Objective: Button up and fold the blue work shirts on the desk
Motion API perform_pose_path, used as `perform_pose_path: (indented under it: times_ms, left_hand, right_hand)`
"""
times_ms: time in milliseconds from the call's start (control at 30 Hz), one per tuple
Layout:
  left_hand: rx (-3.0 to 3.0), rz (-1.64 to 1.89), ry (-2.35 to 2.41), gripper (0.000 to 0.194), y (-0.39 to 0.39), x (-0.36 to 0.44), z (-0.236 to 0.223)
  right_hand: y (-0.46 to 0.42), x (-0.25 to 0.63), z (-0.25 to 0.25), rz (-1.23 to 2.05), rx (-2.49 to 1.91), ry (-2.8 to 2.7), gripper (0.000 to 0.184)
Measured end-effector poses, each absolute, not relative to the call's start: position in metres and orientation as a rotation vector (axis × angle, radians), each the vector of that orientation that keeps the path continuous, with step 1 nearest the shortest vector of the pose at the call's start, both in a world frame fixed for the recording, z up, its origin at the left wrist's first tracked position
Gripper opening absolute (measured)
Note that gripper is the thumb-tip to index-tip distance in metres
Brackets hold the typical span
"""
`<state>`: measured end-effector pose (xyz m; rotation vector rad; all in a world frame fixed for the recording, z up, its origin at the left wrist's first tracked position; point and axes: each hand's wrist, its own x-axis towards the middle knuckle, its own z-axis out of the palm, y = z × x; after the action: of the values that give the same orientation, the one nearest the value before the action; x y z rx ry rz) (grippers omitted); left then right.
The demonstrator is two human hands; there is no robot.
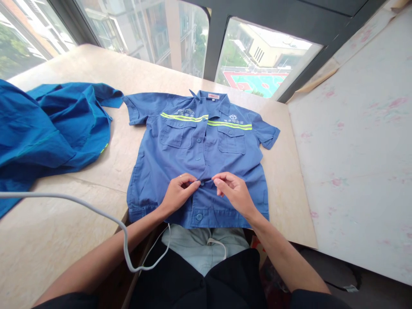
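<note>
A blue short-sleeved work shirt (pixel 180 154) with yellow reflective stripes lies flat, front up, on the beige tabletop (pixel 106 171), collar away from me. My left hand (pixel 178 193) pinches the shirt's front placket by a button near the lower middle, fingers closed on the cloth. My right hand (pixel 233 191) pinches the other edge of the placket just to the right, fingertips almost meeting the left hand's. One button (pixel 199 216) shows on the hem band below my hands.
A heap of crumpled blue garments (pixel 45 128) lies on the table's left. A white cable (pixel 96 212) runs across the lower left. A pale speckled board (pixel 354 150) lies to the right. Windows line the table's far edge.
</note>
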<state>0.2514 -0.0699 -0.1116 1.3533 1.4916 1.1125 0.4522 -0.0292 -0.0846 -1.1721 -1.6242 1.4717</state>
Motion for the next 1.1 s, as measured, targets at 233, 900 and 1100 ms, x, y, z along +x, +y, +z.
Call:
perform_pose_path:
  times_ms: [233,900,1100]
  left_hand:
    - [1.239,1.078,1.457,0.031,-0.070,0.252,-0.107]
    - [1.267,1.044,1.503,0.035,-0.062,0.248,-0.105]
    - [1.338,0.978,1.524,0.033,-0.057,0.247,-0.098]
  right_hand:
    - [-0.038,0.436,-0.085,2.282,-1.271,-0.961,0.033]
    - [-0.045,0.420,-0.101,2.150,-1.358,-0.682,0.032]
    - [-0.048,0.420,-0.101,2.100,-1.365,-0.764,0.041]
